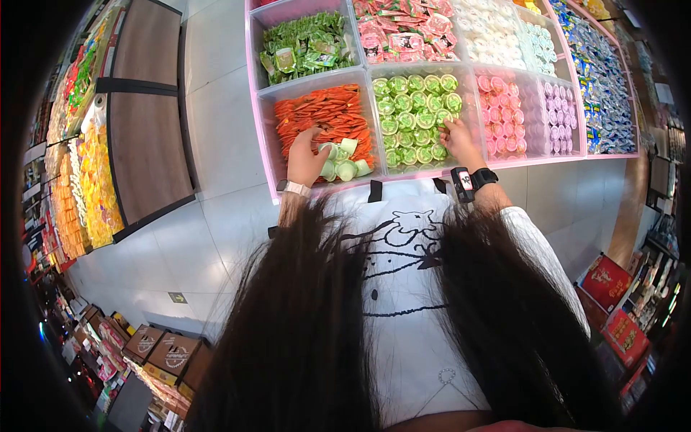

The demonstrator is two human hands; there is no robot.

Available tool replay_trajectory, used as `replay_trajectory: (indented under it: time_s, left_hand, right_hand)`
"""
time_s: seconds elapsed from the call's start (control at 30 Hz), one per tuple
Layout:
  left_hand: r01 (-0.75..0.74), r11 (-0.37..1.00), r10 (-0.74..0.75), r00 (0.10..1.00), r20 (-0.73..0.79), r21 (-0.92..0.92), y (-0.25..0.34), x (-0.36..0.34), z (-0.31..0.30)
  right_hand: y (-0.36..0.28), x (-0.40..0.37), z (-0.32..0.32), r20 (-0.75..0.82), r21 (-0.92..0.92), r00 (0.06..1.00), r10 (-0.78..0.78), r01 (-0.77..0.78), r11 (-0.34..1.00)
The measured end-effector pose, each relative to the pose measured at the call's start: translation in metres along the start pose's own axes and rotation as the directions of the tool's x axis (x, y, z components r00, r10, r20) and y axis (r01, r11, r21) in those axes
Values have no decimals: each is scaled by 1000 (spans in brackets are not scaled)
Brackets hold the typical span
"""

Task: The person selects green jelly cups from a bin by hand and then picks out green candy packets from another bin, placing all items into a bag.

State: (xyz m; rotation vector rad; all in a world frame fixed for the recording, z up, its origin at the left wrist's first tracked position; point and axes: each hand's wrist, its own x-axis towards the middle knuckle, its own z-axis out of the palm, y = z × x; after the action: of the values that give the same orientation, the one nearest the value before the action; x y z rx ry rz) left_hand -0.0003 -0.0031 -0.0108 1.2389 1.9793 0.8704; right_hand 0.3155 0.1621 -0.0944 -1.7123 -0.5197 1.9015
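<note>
My left hand (306, 158) is curved over the near side of a bin of orange packets (317, 108). Its thumb and fingers are apart, beside a loose heap of pale green jelly cups (346, 170), some tipped or upside down on the packets. The thumb appears to touch the nearest cup. At the right edge of the neighbouring bin, the fingers of my right hand (461, 142) are pinched at a green-lidded jelly cup. In that bin, green-lidded cups (407, 120) stand in rows, lids up. My right palm hides part of the divider.
A pink-edged display (270, 176) holds clear bins with green packets (306, 43), pink packets (407, 43), white cups (491, 32), pink cups (500, 115) and purple cups (559, 115). Blue packets (601, 86) lie farther right. Cartons (173, 354) stand at lower left.
</note>
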Motion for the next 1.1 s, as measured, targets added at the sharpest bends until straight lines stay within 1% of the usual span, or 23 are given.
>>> replay_trajectory:
  time_s: [0.03,0.13,0.23,0.37,0.47,0.53,0.57,0.63,0.67,0.7,0.77,0.8,0.83,0.87,0.93,0.97,1.03,1.07,1.1]
  left_hand:
    - [20,1000,-20,1000,11,5,-2,0,0]
    - [49,999,-49,999,15,24,-5,-1,0]
    - [53,998,-54,998,17,40,-8,-1,2]
    - [92,995,-93,995,37,26,-9,0,4]
    - [24,995,-25,1000,14,101,-22,1,10]
    - [26,941,-40,999,34,338,-19,1,7]
    - [25,893,-49,998,43,450,-18,1,6]
    - [18,903,-76,990,117,430,-40,7,15]
    - [16,908,-89,984,154,420,-52,10,20]
    - [54,894,-156,968,196,445,-52,13,21]
    - [120,859,-286,919,271,498,-48,17,23]
    - [107,858,-274,923,270,503,-41,17,23]
    - [93,856,-261,927,270,508,-31,18,21]
    - [80,855,-249,930,271,512,-24,17,22]
    - [9,876,-136,964,229,483,-28,15,29]
    - [-27,882,-80,975,206,470,-32,14,32]
    - [3,905,-101,973,207,426,-36,20,30]
    - [15,915,-109,972,210,404,-39,24,28]
    - [161,974,-190,964,185,159,-39,25,24]
  right_hand:
    - [1,2,0,-13,-11,1000,-2,2,1000]
    - [2,1,4,-38,-127,997,-72,67,990]
    - [0,-3,9,-33,-155,995,-93,87,984]
    - [-2,-4,14,-77,-247,988,-130,108,963]
    - [0,-1,13,-89,-332,981,-173,134,934]
    - [2,1,13,-124,-382,968,-220,158,910]
    - [3,1,12,-144,-424,957,-251,169,890]
    - [6,7,6,-180,-506,933,-313,185,842]
    - [10,14,1,-191,-593,903,-385,206,778]
    - [20,33,-9,-195,-675,868,-456,218,705]
    - [22,38,-13,-185,-759,831,-524,218,614]
    - [16,27,-9,-181,-768,833,-524,213,604]
    - [10,16,-5,-177,-777,833,-524,208,595]
    - [5,3,1,-156,-802,801,-578,238,547]
    - [-2,-20,14,-105,-847,729,-677,291,445]
    - [-5,-30,22,-72,-834,736,-673,326,446]
    - [-9,-47,37,-6,-802,748,-664,393,450]
    - [-8,-54,46,76,-746,751,-656,479,462]
    - [-7,-60,54,156,-681,745,-649,557,476]
